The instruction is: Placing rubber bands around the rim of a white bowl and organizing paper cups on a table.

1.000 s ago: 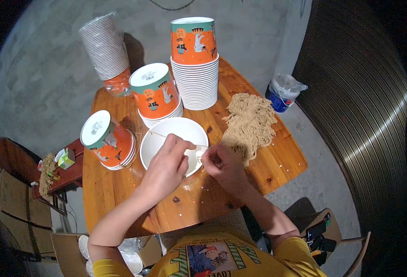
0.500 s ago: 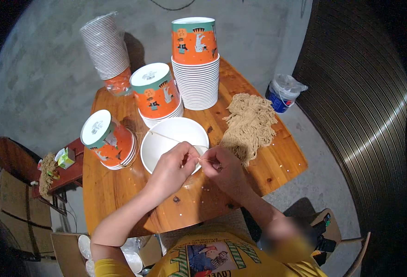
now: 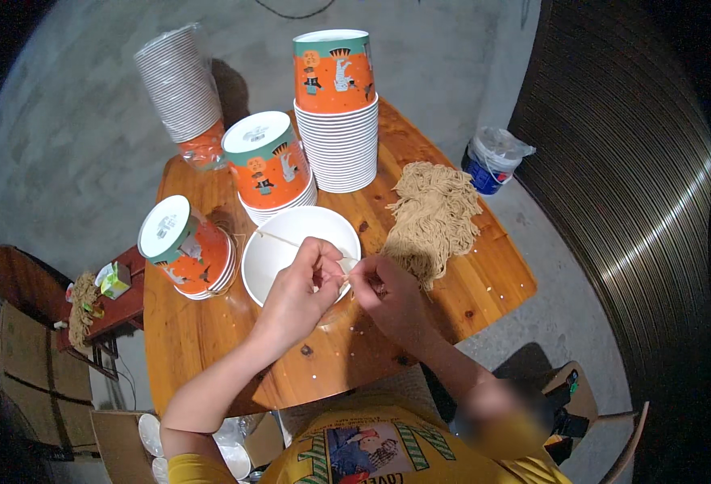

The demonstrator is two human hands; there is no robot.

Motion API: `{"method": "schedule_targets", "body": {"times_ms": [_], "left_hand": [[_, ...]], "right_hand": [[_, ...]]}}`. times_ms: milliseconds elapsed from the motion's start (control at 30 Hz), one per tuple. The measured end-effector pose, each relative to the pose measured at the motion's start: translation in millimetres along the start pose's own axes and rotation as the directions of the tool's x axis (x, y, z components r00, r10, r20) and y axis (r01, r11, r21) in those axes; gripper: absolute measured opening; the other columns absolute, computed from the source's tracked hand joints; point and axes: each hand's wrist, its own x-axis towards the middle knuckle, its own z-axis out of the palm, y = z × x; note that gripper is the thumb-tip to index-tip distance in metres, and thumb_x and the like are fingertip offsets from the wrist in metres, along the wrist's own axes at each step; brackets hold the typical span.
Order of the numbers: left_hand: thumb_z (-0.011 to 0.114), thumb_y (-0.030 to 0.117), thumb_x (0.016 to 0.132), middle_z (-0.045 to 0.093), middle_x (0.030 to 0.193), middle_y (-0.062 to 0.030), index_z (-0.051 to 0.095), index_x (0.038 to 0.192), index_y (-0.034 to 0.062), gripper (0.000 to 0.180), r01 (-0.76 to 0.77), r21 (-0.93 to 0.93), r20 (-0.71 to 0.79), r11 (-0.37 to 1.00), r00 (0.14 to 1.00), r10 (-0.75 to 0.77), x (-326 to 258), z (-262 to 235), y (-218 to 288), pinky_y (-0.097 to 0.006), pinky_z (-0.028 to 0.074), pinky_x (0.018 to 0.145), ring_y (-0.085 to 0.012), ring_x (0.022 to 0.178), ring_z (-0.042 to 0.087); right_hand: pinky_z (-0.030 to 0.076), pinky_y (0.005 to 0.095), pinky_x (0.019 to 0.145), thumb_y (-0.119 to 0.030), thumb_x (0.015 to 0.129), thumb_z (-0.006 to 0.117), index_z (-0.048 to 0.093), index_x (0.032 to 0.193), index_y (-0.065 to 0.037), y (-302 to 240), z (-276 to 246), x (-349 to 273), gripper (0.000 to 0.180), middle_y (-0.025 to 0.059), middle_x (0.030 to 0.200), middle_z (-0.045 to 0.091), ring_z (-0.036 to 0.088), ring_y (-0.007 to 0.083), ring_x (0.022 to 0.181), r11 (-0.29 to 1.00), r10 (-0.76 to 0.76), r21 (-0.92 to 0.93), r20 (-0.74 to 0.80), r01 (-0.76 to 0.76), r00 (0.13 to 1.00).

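Note:
My left hand (image 3: 301, 290) and my right hand (image 3: 384, 294) meet over the near rim of an open white paper bowl (image 3: 279, 246) on a round wooden table (image 3: 186, 347). Both pinch the same thin pale string (image 3: 291, 241), whose far end lies across the bowl toward its left rim. A loose heap of the same pale strings (image 3: 434, 214) lies on the table just right of my right hand. Behind the bowl stand stacks of orange printed paper bowls (image 3: 271, 165).
A tall stack of orange bowls (image 3: 338, 113) stands at the back. Another stack lies tilted at the left (image 3: 186, 246), and a wrapped stack of white lids (image 3: 180, 93) at the far left. A bucket (image 3: 488, 157) sits on the floor to the right, a low stool (image 3: 101, 302) to the left.
Both hands have drawn back from the middle of the bowl to its near rim, still pinching the string between them.

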Motion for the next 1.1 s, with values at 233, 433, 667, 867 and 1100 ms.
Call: {"method": "schedule_targets", "body": {"times_ms": [233, 433, 667, 867, 1100], "left_hand": [[0.056, -0.002, 0.085, 0.057, 0.078, -0.0031, 0.044, 0.105, 0.0036, 0.024, -0.006, -0.117, 0.013, 0.993, 1.0, 0.008, 2.0, -0.7, -10.6, -0.025, 0.044, 0.071, -0.0109, 0.075, 0.055], [0.057, -0.001, 0.087, 0.057, 0.08, -0.0024, 0.044, 0.106, 0.0031, 0.024, 0.048, -0.176, 0.055, 0.983, 0.998, -0.038, 5.0, -2.8, -13.2, -0.024, 0.044, 0.071, -0.0095, 0.075, 0.053], [0.057, 0.0, 0.088, 0.057, 0.081, -0.0022, 0.044, 0.106, 0.0027, 0.023, 0.063, -0.165, 0.071, 0.984, 0.996, -0.052, 5.7, -3.1, -8.1, -0.024, 0.044, 0.071, -0.0091, 0.075, 0.052], [0.057, 0.0, 0.088, 0.057, 0.081, -0.0022, 0.044, 0.106, 0.0026, 0.023, 0.072, -0.172, 0.069, 0.983, 0.996, -0.061, 5.3, -2.2, -8.5, -0.024, 0.043, 0.071, -0.009, 0.075, 0.052], [0.057, 0.0, 0.088, 0.057, 0.081, -0.0029, 0.043, 0.107, 0.0029, 0.024, 0.033, -0.145, 0.055, 0.989, 0.998, -0.025, 3.9, -1.6, -9.1, -0.025, 0.044, 0.073, -0.0105, 0.077, 0.054]], "right_hand": [[0.044, 0.0247, 0.058, -0.011, 0.086, 0.061, 0.057, 0.088, -0.004, -1.3, -0.8, 2.7, 0.008, 0.0025, 0.071, 0.056, 0.052, 0.009, 0.063, 0.997, 0.073, -0.018, 0.024, -0.073, 0.997], [0.046, 0.0253, 0.06, -0.005, 0.082, 0.064, 0.055, 0.094, -0.004, -0.8, -4.7, 2.0, 0.015, 0.0042, 0.076, 0.056, 0.054, 0.0105, 0.066, 0.994, 0.086, 0.067, 0.065, -0.09, 0.994], [0.047, 0.0285, 0.062, -0.002, 0.076, 0.065, 0.053, 0.086, -0.005, 4.6, -10.6, 2.6, 0.016, 0.0069, 0.078, 0.052, 0.056, 0.0176, 0.068, 0.962, -0.204, -0.169, 0.085, 0.216, 0.975], [0.046, 0.0303, 0.061, -0.004, 0.077, 0.062, 0.053, 0.083, -0.005, 0.7, -13.2, 1.1, 0.011, 0.0075, 0.079, 0.051, 0.055, 0.0195, 0.068, 0.96, -0.229, -0.142, 0.099, 0.242, 0.968], [0.045, 0.0284, 0.06, -0.003, 0.077, 0.062, 0.053, 0.083, -0.004, -0.2, -11.8, 2.2, 0.01, 0.0075, 0.078, 0.051, 0.054, 0.0182, 0.067, 0.967, -0.21, -0.123, 0.103, 0.221, 0.972]]}}
